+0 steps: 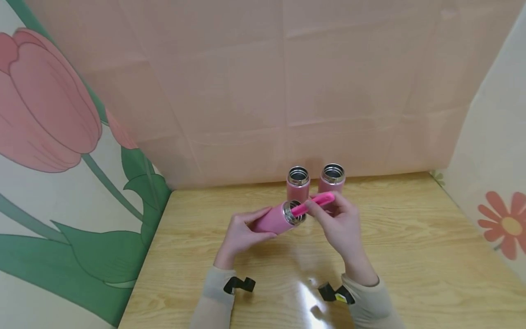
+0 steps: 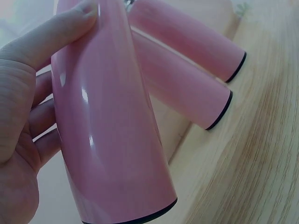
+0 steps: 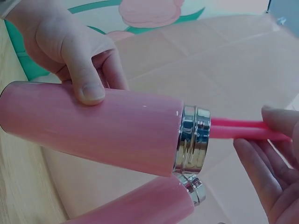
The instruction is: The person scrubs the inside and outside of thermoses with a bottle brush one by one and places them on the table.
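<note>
My left hand grips a pink thermos bottle round its body, tilted with its steel mouth up and to the right. In the left wrist view the bottle shows its glossy side and black-edged base. Between thumb and fingers, my right hand pinches a bright pink handle. Its far part runs inside the open steel neck and is hidden there. Behind the hands stand two more lidless pink bottles, a left one and a right one.
Everything is over a light wood table. A pinkish cloth hangs along the back edge. Walls with painted flowers border the left and right sides. Glare shows on the tabletop near the front.
</note>
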Demonstrator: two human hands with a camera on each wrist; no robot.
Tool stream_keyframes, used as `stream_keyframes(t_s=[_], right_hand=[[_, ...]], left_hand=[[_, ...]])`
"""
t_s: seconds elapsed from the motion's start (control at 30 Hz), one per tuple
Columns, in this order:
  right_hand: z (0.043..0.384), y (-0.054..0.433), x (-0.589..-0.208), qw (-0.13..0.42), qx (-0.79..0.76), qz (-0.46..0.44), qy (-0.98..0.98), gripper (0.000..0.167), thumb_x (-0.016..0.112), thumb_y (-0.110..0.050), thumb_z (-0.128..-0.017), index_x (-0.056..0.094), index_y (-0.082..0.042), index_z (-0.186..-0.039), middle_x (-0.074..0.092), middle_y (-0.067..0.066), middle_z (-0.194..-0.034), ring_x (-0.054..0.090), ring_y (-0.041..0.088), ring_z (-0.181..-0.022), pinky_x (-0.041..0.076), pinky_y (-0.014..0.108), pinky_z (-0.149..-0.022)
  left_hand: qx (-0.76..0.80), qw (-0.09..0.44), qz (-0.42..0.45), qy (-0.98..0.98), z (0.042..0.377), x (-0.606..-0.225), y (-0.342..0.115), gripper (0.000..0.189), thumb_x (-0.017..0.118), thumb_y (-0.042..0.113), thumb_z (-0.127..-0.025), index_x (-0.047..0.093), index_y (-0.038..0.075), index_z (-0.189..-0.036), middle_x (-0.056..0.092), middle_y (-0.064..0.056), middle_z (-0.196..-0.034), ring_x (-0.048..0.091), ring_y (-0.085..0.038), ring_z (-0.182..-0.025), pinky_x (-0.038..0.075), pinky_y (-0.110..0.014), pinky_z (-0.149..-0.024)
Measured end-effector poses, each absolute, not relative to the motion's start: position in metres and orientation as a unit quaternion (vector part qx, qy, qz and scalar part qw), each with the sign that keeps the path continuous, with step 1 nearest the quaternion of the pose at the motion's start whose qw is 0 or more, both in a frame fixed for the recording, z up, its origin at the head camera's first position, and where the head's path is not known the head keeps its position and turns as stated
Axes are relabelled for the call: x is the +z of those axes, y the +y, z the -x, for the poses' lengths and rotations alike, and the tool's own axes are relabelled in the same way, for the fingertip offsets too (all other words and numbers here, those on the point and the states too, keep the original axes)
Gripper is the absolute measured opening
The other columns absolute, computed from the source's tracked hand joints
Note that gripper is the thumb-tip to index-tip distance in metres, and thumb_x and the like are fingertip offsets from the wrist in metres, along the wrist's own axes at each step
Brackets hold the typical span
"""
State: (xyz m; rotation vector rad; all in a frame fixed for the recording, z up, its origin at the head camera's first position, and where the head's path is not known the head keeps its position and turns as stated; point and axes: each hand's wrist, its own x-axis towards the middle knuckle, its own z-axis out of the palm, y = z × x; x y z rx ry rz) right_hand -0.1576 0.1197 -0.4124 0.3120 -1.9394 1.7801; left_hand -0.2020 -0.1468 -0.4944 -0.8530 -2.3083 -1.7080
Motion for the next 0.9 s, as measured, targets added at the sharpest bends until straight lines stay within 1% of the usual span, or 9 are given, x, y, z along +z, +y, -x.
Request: stream_keyframes(t_s=[0.13,0.23,0.3,0.37,0.43,0.53,0.67,0.8,0.9], right_hand=[[0.156,0.121,-0.41,0.251,0.667,-0.055,-0.7,0.015,0.082,-0.003,-0.094,0.074,0.004,-0.104,0.073,0.004,-0.087,0.069,0.015,-0.069,0.062,0.025,-0.06],[0.157,0.124,-0.408,0.279,0.678,-0.021,-0.68,0.017,0.082,-0.005,-0.095,0.074,0.006,-0.105,0.073,0.004,-0.086,0.067,0.014,-0.068,0.06,0.021,-0.059],[0.158,0.128,-0.406,0.297,0.686,-0.013,-0.665,0.017,0.082,-0.005,-0.095,0.074,0.007,-0.105,0.072,0.006,-0.086,0.066,0.016,-0.068,0.059,0.02,-0.06],[0.158,0.133,-0.405,0.308,0.699,-0.021,-0.645,0.017,0.081,-0.004,-0.096,0.074,0.008,-0.107,0.073,0.008,-0.089,0.068,0.018,-0.072,0.06,0.02,-0.065],[0.158,0.138,-0.404,0.306,0.718,-0.039,-0.624,0.02,0.079,-0.001,-0.096,0.073,0.01,-0.111,0.074,0.012,-0.094,0.071,0.02,-0.077,0.064,0.026,-0.072],[0.158,0.143,-0.402,0.296,0.744,-0.069,-0.595,0.023,0.075,0.002,-0.098,0.07,0.016,-0.115,0.074,0.018,-0.101,0.076,0.02,-0.084,0.064,0.034,-0.078],[0.157,0.148,-0.401,0.295,0.76,-0.104,-0.569,0.023,0.07,0.007,-0.1,0.065,0.022,-0.116,0.074,0.021,-0.103,0.077,0.021,-0.087,0.063,0.035,-0.081],[0.156,0.151,-0.4,0.316,0.764,-0.131,-0.547,0.022,0.067,0.01,-0.1,0.062,0.025,-0.114,0.075,0.022,-0.101,0.076,0.021,-0.087,0.064,0.034,-0.082],[0.156,0.154,-0.399,0.329,0.772,-0.152,-0.522,0.019,0.064,0.013,-0.1,0.06,0.025,-0.114,0.074,0.025,-0.099,0.076,0.023,-0.088,0.064,0.034,-0.081]], left_hand=[[-0.559,0.082,0.286,-0.774,0.203,-0.495,-0.147,0.067,0.1,0.013,-0.075,0.074,0.012,-0.137,0.072,-0.002,-0.135,0.069,-0.024,-0.125,0.054,-0.041,-0.108],[-0.541,0.102,0.286,-0.785,0.204,-0.496,-0.147,0.067,0.1,0.014,-0.074,0.075,0.013,-0.136,0.071,-0.001,-0.136,0.069,-0.023,-0.126,0.053,-0.04,-0.109],[-0.53,0.116,0.289,-0.789,0.205,-0.496,-0.148,0.067,0.101,0.014,-0.074,0.075,0.012,-0.135,0.071,-0.001,-0.136,0.068,-0.022,-0.127,0.052,-0.04,-0.11],[-0.523,0.124,0.29,-0.792,0.205,-0.497,-0.15,0.067,0.101,0.013,-0.074,0.075,0.011,-0.135,0.071,-0.001,-0.136,0.068,-0.023,-0.127,0.051,-0.04,-0.111],[-0.525,0.125,0.289,-0.79,0.206,-0.498,-0.152,0.067,0.1,0.012,-0.074,0.075,0.01,-0.135,0.071,0.0,-0.136,0.068,-0.023,-0.127,0.051,-0.04,-0.111],[-0.535,0.117,0.284,-0.787,0.206,-0.499,-0.154,0.066,0.1,0.011,-0.075,0.074,0.011,-0.136,0.071,-0.001,-0.136,0.067,-0.023,-0.128,0.05,-0.041,-0.112],[-0.543,0.106,0.283,-0.783,0.204,-0.498,-0.156,0.065,0.099,0.011,-0.076,0.074,0.011,-0.136,0.071,-0.001,-0.136,0.067,-0.024,-0.128,0.051,-0.042,-0.111],[-0.541,0.093,0.287,-0.785,0.204,-0.497,-0.157,0.065,0.099,0.013,-0.077,0.074,0.012,-0.137,0.071,-0.001,-0.137,0.067,-0.025,-0.129,0.052,-0.043,-0.11],[-0.541,0.082,0.289,-0.785,0.204,-0.497,-0.159,0.066,0.098,0.013,-0.077,0.073,0.013,-0.139,0.07,-0.001,-0.139,0.067,-0.026,-0.129,0.052,-0.045,-0.11]])
